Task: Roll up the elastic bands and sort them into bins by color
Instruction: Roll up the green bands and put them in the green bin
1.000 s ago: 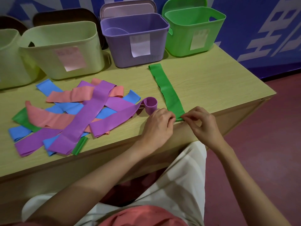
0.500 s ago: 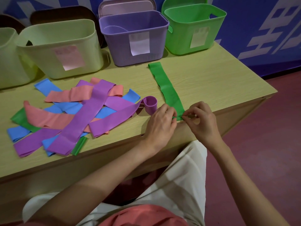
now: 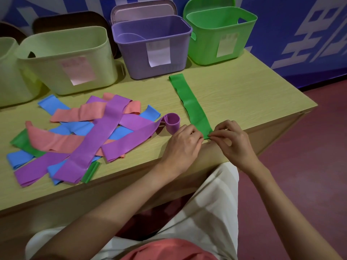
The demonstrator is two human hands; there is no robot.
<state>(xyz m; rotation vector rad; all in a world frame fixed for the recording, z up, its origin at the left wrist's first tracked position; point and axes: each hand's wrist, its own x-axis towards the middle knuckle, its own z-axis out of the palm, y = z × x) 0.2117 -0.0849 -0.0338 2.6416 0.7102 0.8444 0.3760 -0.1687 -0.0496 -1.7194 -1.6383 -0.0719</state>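
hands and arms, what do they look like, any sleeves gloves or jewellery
Both the left hand and the right hand are bare: no gloves, and no rings or watch that can be seen. Both forearms are uncovered as far as the frame shows, with no sleeve in view. Fingernails look short and unpainted.

A single head-worn camera looks forward and steeply down from close above the person's lap. The fingers of the left hand [image 3: 185, 140] and right hand [image 3: 231, 139] sit just right of centre frame, the light wooden table [image 3: 244, 94] stretching beyond them toward the blue printed wall [image 3: 300, 34] behind.
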